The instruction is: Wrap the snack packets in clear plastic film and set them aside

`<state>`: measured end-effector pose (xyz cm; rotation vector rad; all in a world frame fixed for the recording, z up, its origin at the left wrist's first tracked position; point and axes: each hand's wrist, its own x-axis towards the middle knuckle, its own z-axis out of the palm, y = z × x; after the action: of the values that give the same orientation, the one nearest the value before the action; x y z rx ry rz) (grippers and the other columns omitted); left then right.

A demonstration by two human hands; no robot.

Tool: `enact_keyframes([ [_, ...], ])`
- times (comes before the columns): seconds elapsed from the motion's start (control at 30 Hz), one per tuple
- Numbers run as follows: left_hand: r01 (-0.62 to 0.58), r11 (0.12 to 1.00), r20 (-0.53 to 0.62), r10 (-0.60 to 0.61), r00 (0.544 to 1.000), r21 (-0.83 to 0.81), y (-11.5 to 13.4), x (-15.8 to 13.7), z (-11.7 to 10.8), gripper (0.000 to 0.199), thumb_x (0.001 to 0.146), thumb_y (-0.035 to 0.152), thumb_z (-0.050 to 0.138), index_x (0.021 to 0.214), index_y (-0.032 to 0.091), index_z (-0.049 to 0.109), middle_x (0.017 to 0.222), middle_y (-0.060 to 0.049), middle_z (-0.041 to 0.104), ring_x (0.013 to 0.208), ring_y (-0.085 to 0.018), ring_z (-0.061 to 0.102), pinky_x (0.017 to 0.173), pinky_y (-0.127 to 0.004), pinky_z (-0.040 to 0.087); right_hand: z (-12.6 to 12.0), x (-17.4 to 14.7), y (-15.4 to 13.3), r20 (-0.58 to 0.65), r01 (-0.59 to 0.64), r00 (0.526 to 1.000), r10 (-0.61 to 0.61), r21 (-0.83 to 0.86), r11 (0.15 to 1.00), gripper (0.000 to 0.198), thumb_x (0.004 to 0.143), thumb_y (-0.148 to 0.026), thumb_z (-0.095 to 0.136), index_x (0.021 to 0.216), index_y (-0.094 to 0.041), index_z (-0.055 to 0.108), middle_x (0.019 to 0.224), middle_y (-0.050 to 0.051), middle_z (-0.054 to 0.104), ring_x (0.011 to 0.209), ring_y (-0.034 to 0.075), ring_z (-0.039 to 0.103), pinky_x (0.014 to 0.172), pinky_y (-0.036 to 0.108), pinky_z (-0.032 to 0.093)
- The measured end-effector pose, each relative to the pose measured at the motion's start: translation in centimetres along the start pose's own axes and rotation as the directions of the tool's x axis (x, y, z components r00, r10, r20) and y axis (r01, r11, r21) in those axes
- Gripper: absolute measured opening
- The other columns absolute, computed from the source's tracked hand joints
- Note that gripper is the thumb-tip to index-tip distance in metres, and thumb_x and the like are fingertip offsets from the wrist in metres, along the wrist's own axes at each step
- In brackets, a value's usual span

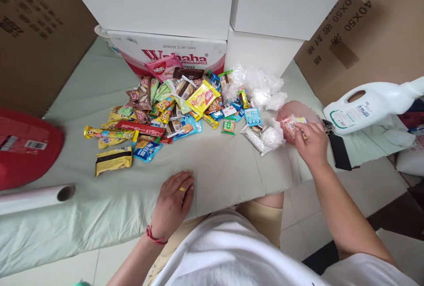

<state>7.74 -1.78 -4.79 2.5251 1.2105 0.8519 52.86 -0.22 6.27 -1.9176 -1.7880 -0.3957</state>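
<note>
My left hand [174, 200], with a ring and a red string bracelet, rests palm down on the green cloth, its fingers laid out and holding nothing. My right hand [311, 142] pinches a small wrapped snack packet [294, 121] with white and yellow print, over a round, clear pink plate [287, 110]. Left of the plate lie crumpled clear plastic wrappers [273, 135]. A heap of packaged snacks spreads across the middle, among them a yellow wafer packet [202, 98], a pink packet [164, 67] and a long yellow packet [111, 135].
White boxes [165, 3] and a Wahaha carton [132, 49] stand behind the snacks. At right are a white jug [367, 107], a black phone-like object [340, 151] and a cardboard box [367, 29]. A red container [29, 153] and a plastic film roll [36, 197] lie left.
</note>
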Motion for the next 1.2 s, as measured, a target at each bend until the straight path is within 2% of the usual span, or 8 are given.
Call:
enact_keyframes([
  [0.2, 0.024, 0.998, -0.051, -0.027, 0.998, -0.057, 0.2, -0.4, -0.2, 0.02, 0.096, 0.014, 0.057, 0.113, 0.02, 0.068, 0.122, -0.011, 0.074, 0.119, -0.027, 0.067, 0.102, -0.045, 0.054, 4.2, 5.3, -0.8, 0.383, 0.044, 0.922, 0.056, -0.245, 0.968, 0.017, 0.089, -0.024, 0.062, 0.091, -0.017, 0.077, 0.092, 0.016, 0.073, 0.104, 0.038, 0.058, 0.087, 0.049, 0.046],
  [0.4, 0.272, 0.874, -0.054, -0.319, 0.946, -0.403, 1.7, 0.1, -1.0, 0.015, 0.098, 0.024, 0.059, 0.104, 0.023, 0.071, 0.111, -0.008, 0.075, 0.107, -0.022, 0.07, 0.093, -0.038, 0.058, 2.2, 4.2, -3.0, 0.046, -0.019, 0.999, 0.007, 0.257, 0.966, 0.02, 0.095, -0.036, 0.063, 0.1, -0.022, 0.076, 0.097, 0.007, 0.073, 0.086, 0.024, 0.063, 0.078, 0.037, 0.05],
  [0.53, 0.562, 0.33, 0.379, -0.478, 0.793, -0.759, 4.4, 3.9, -0.9, 0.037, 0.096, 0.055, 0.058, 0.103, 0.021, 0.068, 0.101, -0.008, 0.073, 0.068, -0.015, 0.067, 0.054, -0.027, 0.051, 3.3, -0.3, -10.1, -0.028, 0.101, 0.995, -0.098, 0.418, 0.903, 0.015, 0.099, -0.033, 0.062, 0.098, -0.024, 0.074, 0.094, 0.006, 0.072, 0.082, 0.021, 0.064, 0.075, 0.035, 0.051],
  [0.6, 0.581, 0.038, 0.512, -0.428, 0.745, -0.813, 5.3, 6.2, -0.2, 0.049, 0.089, 0.065, 0.064, 0.109, 0.02, 0.066, 0.109, -0.009, 0.072, 0.074, -0.016, 0.069, 0.053, -0.025, 0.05, 4.8, -3.0, -13.7, 0.017, 0.201, 0.971, -0.238, 0.48, 0.854, 0.016, 0.1, -0.026, 0.058, 0.103, -0.026, 0.074, 0.097, 0.007, 0.072, 0.086, 0.022, 0.065, 0.079, 0.037, 0.053],
  [0.67, 0.537, -0.108, 0.52, -0.462, 0.719, -0.837, 5.4, 7.8, 0.9, 0.05, 0.081, 0.066, 0.072, 0.1, 0.02, 0.065, 0.097, -0.006, 0.072, 0.079, -0.018, 0.069, 0.062, -0.028, 0.053, 6.4, -5.1, -16.4, 0.058, 0.238, 0.943, -0.327, 0.568, 0.788, 0.02, 0.1, -0.022, 0.056, 0.108, -0.027, 0.074, 0.1, 0.008, 0.072, 0.088, 0.023, 0.064, 0.079, 0.039, 0.053],
  [0.87, 0.548, 0.131, 0.372, -0.605, 0.704, -0.826, 4.1, 7.9, 2.6, 0.031, 0.084, 0.051, 0.069, 0.081, 0.02, 0.068, 0.063, 0.002, 0.062, 0.061, -0.015, 0.054, 0.062, -0.028, 0.043, 8.3, -6.7, -19.3, 0.296, -0.14, 0.937, -0.186, 0.806, 0.575, 0.041, 0.097, -0.034, 0.064, 0.136, -0.026, 0.057, 0.103, 0.006, 0.067, 0.091, 0.022, 0.064, 0.083, 0.038, 0.055],
  [0.97, 0.547, 0.231, 0.33, -0.591, 0.736, -0.804, 4.1, 7.1, 2.4, 0.028, 0.085, 0.048, 0.068, 0.079, 0.021, 0.067, 0.067, 0.002, 0.061, 0.064, -0.014, 0.052, 0.063, -0.028, 0.04, 8.5, -6.2, -19.9, 0.411, -0.302, 0.907, -0.09, 0.787, 0.538, 0.031, 0.094, -0.04, 0.067, 0.121, -0.024, 0.065, 0.091, 0.003, 0.066, 0.079, 0.019, 0.062, 0.076, 0.033, 0.053],
  [1.2, 0.49, 0.146, 0.303, -0.627, 0.718, -0.86, 2.7, 6.2, 2.1, 0.031, 0.09, 0.051, 0.064, 0.082, 0.022, 0.059, 0.07, 0.003, 0.058, 0.068, -0.014, 0.053, 0.071, -0.028, 0.044, 9.6, -4.8, -18.0, 0.534, -0.53, 0.841, 0.092, 0.775, 0.345, 0.025, 0.091, -0.047, 0.067, 0.093, -0.022, 0.067, 0.076, -0.001, 0.064, 0.067, 0.015, 0.055, 0.064, 0.027, 0.046],
])
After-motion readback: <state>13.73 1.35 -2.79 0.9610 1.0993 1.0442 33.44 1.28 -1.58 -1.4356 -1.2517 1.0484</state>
